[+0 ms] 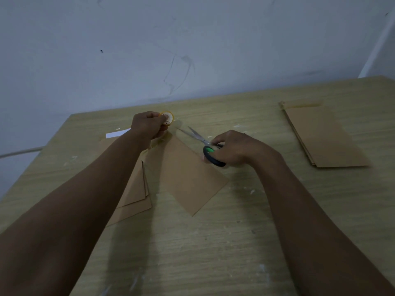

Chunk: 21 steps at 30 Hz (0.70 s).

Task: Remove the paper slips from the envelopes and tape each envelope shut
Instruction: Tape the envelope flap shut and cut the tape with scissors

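A brown envelope (188, 178) lies slanted at the middle of the wooden table (213, 242). Above its far end my left hand (147, 124) grips a yellowish tape roll (167, 118). A strip of clear tape runs from the roll down to the envelope's top edge. My right hand (233, 149) holds scissors (205, 144) with black and green handles, blades parted and pointing left toward the tape. A white paper slip (117, 133) lies at the far left, partly hidden by my left forearm.
Several brown envelopes (134, 195) are stacked under my left forearm. Another stack of brown envelopes (324, 135) lies at the far right, tape showing on its top edge. A grey wall stands just behind the table. White flecks dot the tabletop.
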### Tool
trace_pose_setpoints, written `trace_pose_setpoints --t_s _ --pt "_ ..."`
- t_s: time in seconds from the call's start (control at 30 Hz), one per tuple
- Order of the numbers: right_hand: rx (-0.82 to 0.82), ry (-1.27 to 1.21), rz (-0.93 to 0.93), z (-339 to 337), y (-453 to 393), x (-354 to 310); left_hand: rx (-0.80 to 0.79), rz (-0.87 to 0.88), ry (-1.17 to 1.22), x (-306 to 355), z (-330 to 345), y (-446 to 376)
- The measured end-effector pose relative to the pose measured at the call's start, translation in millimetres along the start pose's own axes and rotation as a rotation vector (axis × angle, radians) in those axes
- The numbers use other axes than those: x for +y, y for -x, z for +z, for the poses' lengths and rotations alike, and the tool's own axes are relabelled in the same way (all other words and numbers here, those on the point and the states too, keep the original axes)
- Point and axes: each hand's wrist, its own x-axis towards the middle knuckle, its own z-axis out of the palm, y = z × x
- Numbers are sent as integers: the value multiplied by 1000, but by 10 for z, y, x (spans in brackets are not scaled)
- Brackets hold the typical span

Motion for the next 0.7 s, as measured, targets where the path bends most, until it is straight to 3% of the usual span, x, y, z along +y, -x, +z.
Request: trace_pose_setpoints --t_s 0.23,0.7 --pt "-6 172 -29 125 -131 -127 -24 33 -39 27 46 -1" --pt "122 125 -1 345 -469 -309 -117 30 -91 -1 5 13"
